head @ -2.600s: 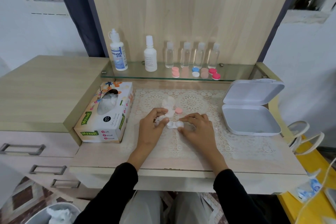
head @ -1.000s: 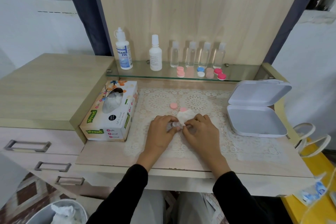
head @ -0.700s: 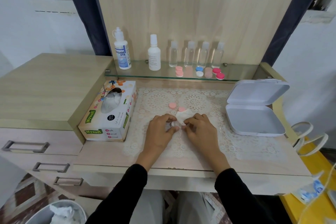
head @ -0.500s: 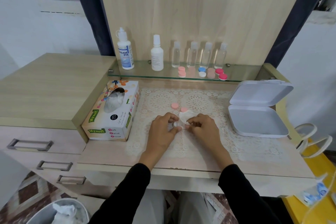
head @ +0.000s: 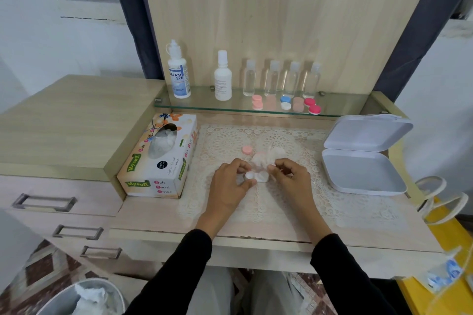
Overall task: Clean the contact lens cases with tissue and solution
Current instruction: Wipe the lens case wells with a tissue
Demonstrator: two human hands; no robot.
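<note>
A white contact lens case (head: 256, 176) lies on the lace mat (head: 281, 202) at the desk's middle. My left hand (head: 229, 183) pinches its left end between thumb and fingers. My right hand (head: 290, 178) pinches a crumpled white tissue (head: 267, 157) that touches the case's right well. One loose pink cap (head: 247, 149) lies on the mat just beyond the hands; a second pink cap is mostly hidden under the tissue. A solution bottle (head: 178, 70) with a blue label stands on the glass shelf (head: 230, 107).
A tissue box (head: 160, 158) sits left of the mat. An open white plastic box (head: 363, 155) sits at the right. A white bottle (head: 223, 77), several small clear bottles (head: 282, 78) and several coloured lens cases (head: 285, 105) line the shelf. A bin with used tissue (head: 84, 299) stands at the lower left.
The tissue passed from my left hand to my right, which works it at the case's right well. My left hand now steadies the case. A pink cap lies apart on the mat.
</note>
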